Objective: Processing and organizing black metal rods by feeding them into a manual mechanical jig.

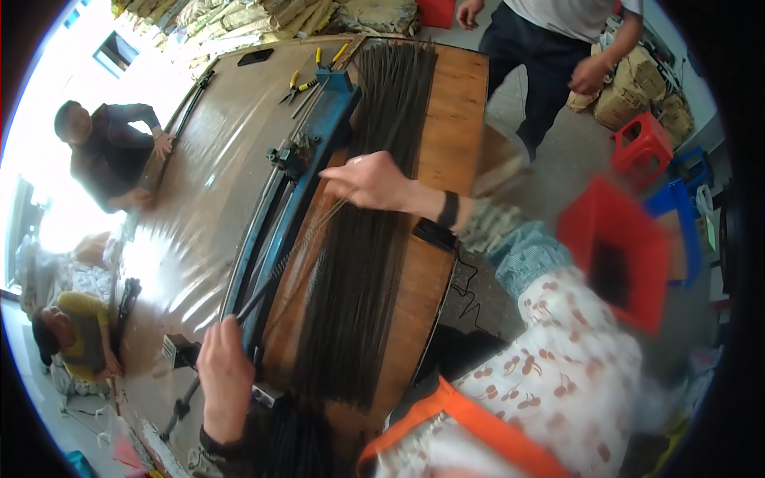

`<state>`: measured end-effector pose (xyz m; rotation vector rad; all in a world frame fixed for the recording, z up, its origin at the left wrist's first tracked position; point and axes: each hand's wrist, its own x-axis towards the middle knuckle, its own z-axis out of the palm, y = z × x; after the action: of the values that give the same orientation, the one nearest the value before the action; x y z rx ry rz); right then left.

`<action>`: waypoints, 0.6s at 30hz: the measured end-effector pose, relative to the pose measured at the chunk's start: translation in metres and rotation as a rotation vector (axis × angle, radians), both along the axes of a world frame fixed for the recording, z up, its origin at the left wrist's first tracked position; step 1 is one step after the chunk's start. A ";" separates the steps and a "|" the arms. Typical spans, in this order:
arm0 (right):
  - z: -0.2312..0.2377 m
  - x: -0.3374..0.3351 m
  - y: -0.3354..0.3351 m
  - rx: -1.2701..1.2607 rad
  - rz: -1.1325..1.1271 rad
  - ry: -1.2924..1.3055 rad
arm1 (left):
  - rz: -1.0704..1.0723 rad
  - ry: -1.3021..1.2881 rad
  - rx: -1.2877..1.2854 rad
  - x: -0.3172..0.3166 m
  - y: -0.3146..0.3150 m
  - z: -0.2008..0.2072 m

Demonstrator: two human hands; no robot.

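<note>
Across a blue metal bench fixture point(291, 199) my hands stretch a long dark rod point(259, 296), with a coiled, spring-like section point(295, 253) partway along it. Its lower end is in my left hand point(225, 378), whose fingers are closed at the fixture's near end. My right hand point(373, 182) is closed in a pinch at the upper end, where thin strands run from the fingers; exactly what they grip is hidden. Just left of that hand sits a small metal clamp block point(293, 155) on the fixture. Under my right forearm lies a broad bundle of long dark strips point(351, 303).
Yellow-handled pliers point(299, 86) and a black phone point(255, 56) lie on the plastic-covered table point(199, 207). Two people point(111, 155) sit along its left side; another person point(550, 48) stands at the far right. Red stools point(641, 147) and a red bin point(617, 247) stand right.
</note>
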<state>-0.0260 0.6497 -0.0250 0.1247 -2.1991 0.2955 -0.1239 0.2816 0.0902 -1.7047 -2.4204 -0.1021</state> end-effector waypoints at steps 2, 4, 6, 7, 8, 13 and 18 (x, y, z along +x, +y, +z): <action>0.004 0.001 -0.007 -0.088 -0.048 0.134 | -0.011 0.004 0.021 -0.011 -0.006 -0.004; 0.020 0.007 -0.023 0.184 0.189 0.087 | 0.011 -0.046 -0.117 0.003 0.002 0.004; 0.008 0.001 -0.001 -0.022 0.055 0.174 | 0.040 -0.080 -0.244 0.004 0.006 0.005; 0.003 0.002 -0.004 -0.035 -0.036 0.127 | 0.014 0.006 -0.158 0.000 0.003 0.001; -0.002 0.004 -0.014 -0.047 -0.126 0.081 | -0.012 0.093 -0.072 -0.002 0.001 -0.001; 0.015 0.007 -0.085 -0.111 0.428 -0.032 | 0.041 -0.040 -0.086 0.013 -0.006 0.013; -0.012 0.007 -0.079 -0.351 0.497 -0.270 | 0.071 0.079 -0.137 0.014 -0.050 0.013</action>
<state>-0.0192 0.5708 -0.0367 0.4600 -2.3152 1.0197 -0.1103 0.2314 0.1037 -1.6411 -2.4770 0.1405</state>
